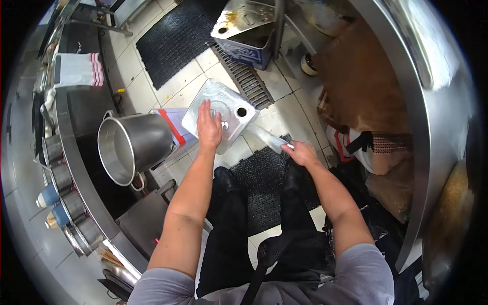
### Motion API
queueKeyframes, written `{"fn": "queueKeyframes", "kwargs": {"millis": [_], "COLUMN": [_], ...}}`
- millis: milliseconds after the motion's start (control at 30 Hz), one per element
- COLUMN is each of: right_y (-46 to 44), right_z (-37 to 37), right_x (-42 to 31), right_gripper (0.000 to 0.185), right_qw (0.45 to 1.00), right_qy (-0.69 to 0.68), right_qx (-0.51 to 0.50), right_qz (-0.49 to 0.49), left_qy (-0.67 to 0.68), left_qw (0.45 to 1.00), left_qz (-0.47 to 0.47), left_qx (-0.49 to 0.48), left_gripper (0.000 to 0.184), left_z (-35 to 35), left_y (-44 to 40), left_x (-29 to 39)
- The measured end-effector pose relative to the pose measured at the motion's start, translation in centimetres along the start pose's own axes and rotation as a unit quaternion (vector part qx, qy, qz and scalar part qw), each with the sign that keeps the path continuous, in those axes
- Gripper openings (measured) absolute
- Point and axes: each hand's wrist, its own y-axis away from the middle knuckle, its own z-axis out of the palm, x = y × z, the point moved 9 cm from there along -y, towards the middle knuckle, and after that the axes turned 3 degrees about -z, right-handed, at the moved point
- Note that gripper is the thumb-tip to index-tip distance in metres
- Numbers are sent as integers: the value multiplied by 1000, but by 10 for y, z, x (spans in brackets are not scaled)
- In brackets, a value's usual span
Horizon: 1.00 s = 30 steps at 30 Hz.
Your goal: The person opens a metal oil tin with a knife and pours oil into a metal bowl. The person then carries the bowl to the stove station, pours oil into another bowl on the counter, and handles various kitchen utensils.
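A square metal tin (203, 107) with a round dark hole in its top stands on the tiles before me. My left hand (209, 126) lies on the tin's top near its middle, fingers stretched out. Off to the right, my right hand (303, 152) is closed on the near end of a pale, see-through strip that looks like plastic (267, 138). The strip's other end reaches the side of the tin; whether it is fixed there I cannot tell.
A tall steel pot (116, 147) stands left of the tin. A second tin (244, 53) with a blue side sits beyond a floor grate (244, 76). Black mats (175, 43) lie on the tiles. A steel counter edge (406, 66) curves along the right, with brown bags (366, 76) beneath.
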Motion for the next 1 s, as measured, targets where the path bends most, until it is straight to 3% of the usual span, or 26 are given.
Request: {"fn": "queueKeyframes", "kwargs": {"millis": [100, 133, 167, 233, 300, 367, 400, 433, 500, 533, 567, 600, 700, 767, 833, 967, 1000], "right_y": [22, 33, 42, 58, 78, 98, 108, 120, 137, 152, 166, 178, 227, 255, 271, 297, 299], "right_z": [10, 19, 25, 37, 55, 72, 79, 83, 98, 93, 88, 92, 97, 105, 120, 137, 138], "right_x": [14, 17, 24, 34, 46, 55, 56, 55, 59, 56, 53, 54, 40, 28, 16, 5, 6], "right_gripper": [67, 67, 66, 66, 67, 68, 68, 68, 68, 68, 68, 69, 72, 73, 74, 75, 73], "right_qw": [999, 999, 997, 994, 990, 987, 983, 978, 979, 977, 974, 971, 957, 955, 958, 971, 975], "right_qy": [-13, -10, -39, -67, -92, -106, -121, -138, -156, -139, -126, -121, -146, -151, -164, -136, -116], "right_qx": [-9, -17, -20, -18, -7, 2, -14, -25, -17, -27, -38, -34, -65, -62, -81, -115, -126], "right_qz": [33, 35, 56, 84, 109, 124, 136, 152, 130, 158, 186, 204, 242, 248, 220, 162, 142], "left_qy": [-10, -40, -37, -156, -156, -212, -185, -192, -172, -171, -176, -172, -62, -37, -75, -86, -7], "left_qw": [992, 999, 999, 967, 971, 947, 962, 956, 958, 938, 947, 940, 923, 868, 810, 736, 722], "left_qz": [-85, -13, -18, 9, 41, 61, 69, 59, 75, 62, 74, 19, 144, 229, 257, 384, 425], "left_qx": [89, 7, 4, -201, -178, -233, -189, -216, -215, -296, -260, -293, -352, -440, -521, -551, -545], "left_gripper": [55, 53, 53, 61, 55, 47, 41, 31, 36, 44, 48, 48, 43, 42, 42, 54, 62], "left_z": [-25, -15, -16, 20, 34, 55, 59, 61, 74, 69, 65, 50, 38, 31, 24, 41, 21], "left_y": [17, 20, 24, 33, 30, 28, 28, 28, 33, 34, 37, 35, 66, 102, 135, 216, 239], "left_x": [-38, -25, -21, -5, -11, -19, -27, -31, -51, -36, -26, 7, 110, 185, 247, 349, 393]}}
